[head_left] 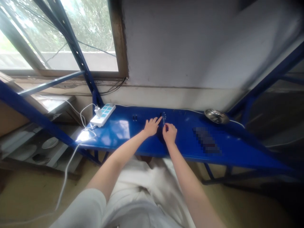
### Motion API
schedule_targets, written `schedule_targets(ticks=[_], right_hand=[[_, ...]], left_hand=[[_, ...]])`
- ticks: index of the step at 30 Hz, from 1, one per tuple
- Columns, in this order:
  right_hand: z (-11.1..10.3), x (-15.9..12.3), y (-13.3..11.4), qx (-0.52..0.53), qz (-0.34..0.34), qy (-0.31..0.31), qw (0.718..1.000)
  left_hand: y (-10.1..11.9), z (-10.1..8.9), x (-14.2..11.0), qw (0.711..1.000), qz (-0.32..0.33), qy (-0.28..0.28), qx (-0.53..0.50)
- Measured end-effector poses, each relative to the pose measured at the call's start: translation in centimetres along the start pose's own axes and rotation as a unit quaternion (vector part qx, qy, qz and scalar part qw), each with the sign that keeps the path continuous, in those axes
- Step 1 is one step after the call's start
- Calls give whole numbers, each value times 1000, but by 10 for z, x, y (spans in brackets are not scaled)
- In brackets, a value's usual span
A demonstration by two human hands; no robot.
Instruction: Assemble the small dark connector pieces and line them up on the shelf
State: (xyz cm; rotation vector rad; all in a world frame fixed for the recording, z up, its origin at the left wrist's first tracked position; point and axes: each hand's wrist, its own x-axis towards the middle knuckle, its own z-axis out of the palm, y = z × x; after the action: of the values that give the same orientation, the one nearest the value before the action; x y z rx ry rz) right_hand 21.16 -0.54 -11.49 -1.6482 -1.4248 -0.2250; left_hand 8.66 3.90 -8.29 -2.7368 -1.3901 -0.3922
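Note:
Both my hands rest on a glossy blue shelf (123, 133) in front of me. My left hand (151, 126) lies on the surface with the index finger stretched out toward a small dark part (161, 114). My right hand (169, 132) is curled in a pinch around a thin tool with a reddish tip that I cannot make out clearly. Several tiny pale pieces (164, 117) lie just beyond the fingertips. Two small dark bits (135, 117) sit to the left of my left hand.
A white and blue power strip (103, 114) with a plugged charger and white cable lies at the shelf's left end. A shallow metal dish (216, 116) sits at the back right. A blurred dark patch (207, 140) lies right of my hands. Blue rack beams cross the window on the left.

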Motion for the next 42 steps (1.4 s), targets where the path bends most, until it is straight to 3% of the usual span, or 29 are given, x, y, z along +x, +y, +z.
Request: schedule_targets(ticks=[7,14,16,20,26,31,35,38,42], right_hand=[[1,0,0,-44,44,-33,998],[9,0,2,-93,39,-110,989],[10,1,1,-104,37,-143,984],[12,5,0,-120,42,-203,971],[13,12,-2,-121,58,-254,958],[16,12,-1,-115,53,-246,961],[14,10,-2,-98,39,-215,971],[9,12,-7,-47,4,-161,986],[-1,21,-24,102,-16,-58,993]], left_hand=[[1,-1,11,1000,3,20,-17],[-8,-3,12,979,-85,76,-171],[-13,-2,8,950,-129,107,-263],[-25,-1,-4,860,-222,164,-430],[-34,-4,-22,760,-294,219,-537],[-28,-16,-32,701,-317,234,-594],[-24,-23,-36,672,-326,227,-625],[-23,-28,-37,659,-337,223,-635],[-24,-35,-39,652,-337,224,-642]])
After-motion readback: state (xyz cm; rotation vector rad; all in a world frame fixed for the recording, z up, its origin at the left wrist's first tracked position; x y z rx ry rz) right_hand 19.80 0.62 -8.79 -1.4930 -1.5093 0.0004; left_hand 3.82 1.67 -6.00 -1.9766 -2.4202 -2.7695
